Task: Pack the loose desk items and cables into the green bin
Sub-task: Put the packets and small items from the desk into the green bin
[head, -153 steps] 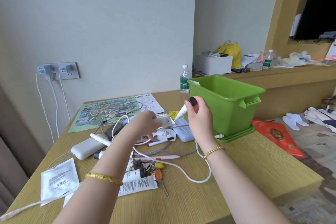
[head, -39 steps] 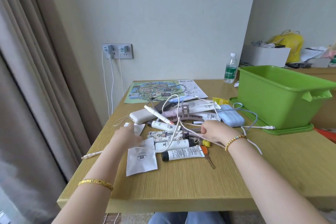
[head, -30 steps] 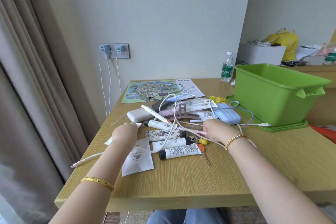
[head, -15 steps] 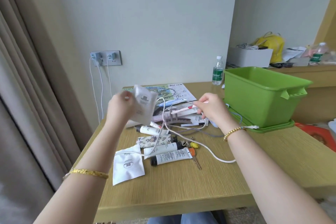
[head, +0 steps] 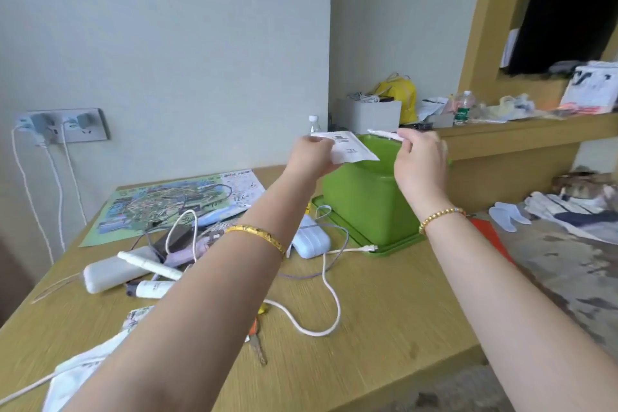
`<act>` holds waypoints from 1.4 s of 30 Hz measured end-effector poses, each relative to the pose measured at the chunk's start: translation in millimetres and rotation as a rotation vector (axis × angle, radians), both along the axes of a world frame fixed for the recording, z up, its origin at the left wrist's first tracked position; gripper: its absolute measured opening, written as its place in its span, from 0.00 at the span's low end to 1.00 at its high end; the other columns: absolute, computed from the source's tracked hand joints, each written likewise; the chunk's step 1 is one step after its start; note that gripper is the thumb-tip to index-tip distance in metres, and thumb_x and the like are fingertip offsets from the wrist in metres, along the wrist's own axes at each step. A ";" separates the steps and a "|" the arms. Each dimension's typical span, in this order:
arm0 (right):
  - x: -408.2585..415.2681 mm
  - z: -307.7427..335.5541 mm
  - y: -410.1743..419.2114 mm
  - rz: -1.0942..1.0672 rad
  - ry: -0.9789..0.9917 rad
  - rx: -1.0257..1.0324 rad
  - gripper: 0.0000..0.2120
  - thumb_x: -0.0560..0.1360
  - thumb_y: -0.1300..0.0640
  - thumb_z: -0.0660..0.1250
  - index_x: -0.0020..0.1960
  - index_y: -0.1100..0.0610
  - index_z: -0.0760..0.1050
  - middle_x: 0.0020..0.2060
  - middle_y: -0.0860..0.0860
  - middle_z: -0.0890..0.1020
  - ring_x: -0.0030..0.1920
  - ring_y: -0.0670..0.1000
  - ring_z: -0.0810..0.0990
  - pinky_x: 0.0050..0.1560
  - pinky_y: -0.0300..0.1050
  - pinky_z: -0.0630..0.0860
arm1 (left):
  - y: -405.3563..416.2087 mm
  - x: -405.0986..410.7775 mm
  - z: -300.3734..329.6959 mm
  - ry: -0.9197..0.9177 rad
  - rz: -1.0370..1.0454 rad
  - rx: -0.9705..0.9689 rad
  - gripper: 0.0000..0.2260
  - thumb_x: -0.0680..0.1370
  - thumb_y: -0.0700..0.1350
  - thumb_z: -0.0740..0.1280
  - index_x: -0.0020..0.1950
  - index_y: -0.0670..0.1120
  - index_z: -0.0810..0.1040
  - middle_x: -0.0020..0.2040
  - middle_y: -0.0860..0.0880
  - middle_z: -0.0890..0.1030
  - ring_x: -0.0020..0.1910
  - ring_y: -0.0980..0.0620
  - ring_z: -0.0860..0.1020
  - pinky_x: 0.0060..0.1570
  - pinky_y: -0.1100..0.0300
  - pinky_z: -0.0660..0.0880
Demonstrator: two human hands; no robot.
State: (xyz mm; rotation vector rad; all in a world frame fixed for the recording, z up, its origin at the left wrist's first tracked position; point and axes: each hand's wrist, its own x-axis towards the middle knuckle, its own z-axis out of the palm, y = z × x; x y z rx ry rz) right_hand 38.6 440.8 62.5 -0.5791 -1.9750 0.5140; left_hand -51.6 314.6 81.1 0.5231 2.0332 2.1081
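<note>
Since half a second ago both my hands have travelled from above the clutter to the green bin, each carrying its pick. My left hand pinches a white packet by its near edge, fingers closed on it, so the flat sheet sticks out level over the bin's open mouth; I judge that lets it fall straight in once I let go. My right hand grips a thin pen near one end between thumb and fingertips, its free tip pointing left above the rim. Both forearms reach forward and upward, wrists raised to clear the wall of the bin, which stands on its lid at the far right corner of the desk. Plenty remains behind: a white cable looping across the wood, a power bank, tubes, keys, another packet and a map.
</note>
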 end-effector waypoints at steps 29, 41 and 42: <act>-31.4 -97.1 -156.6 0.662 -0.333 0.020 0.10 0.76 0.64 0.60 0.50 0.60 0.79 0.49 0.57 0.79 0.52 0.56 0.73 0.53 0.45 0.66 | -194.6 21.6 -111.1 0.537 0.242 -0.807 0.15 0.77 0.41 0.62 0.64 0.44 0.67 0.51 0.45 0.79 0.50 0.46 0.77 0.47 0.56 0.74; -0.5 -113.7 -226.4 0.989 -1.077 0.223 0.20 0.70 0.46 0.70 0.60 0.49 0.72 0.61 0.50 0.66 0.64 0.48 0.59 0.64 0.48 0.62 | -304.1 62.1 -150.3 0.452 0.228 -1.062 0.06 0.76 0.49 0.65 0.41 0.50 0.74 0.40 0.53 0.79 0.36 0.53 0.76 0.32 0.64 0.69; 0.0 -114.8 -229.5 0.961 -1.103 0.257 0.21 0.70 0.47 0.70 0.60 0.49 0.71 0.62 0.50 0.65 0.65 0.49 0.59 0.65 0.49 0.61 | -306.1 63.3 -155.2 0.449 0.208 -1.071 0.05 0.76 0.49 0.66 0.43 0.49 0.75 0.41 0.53 0.79 0.40 0.52 0.77 0.36 0.62 0.70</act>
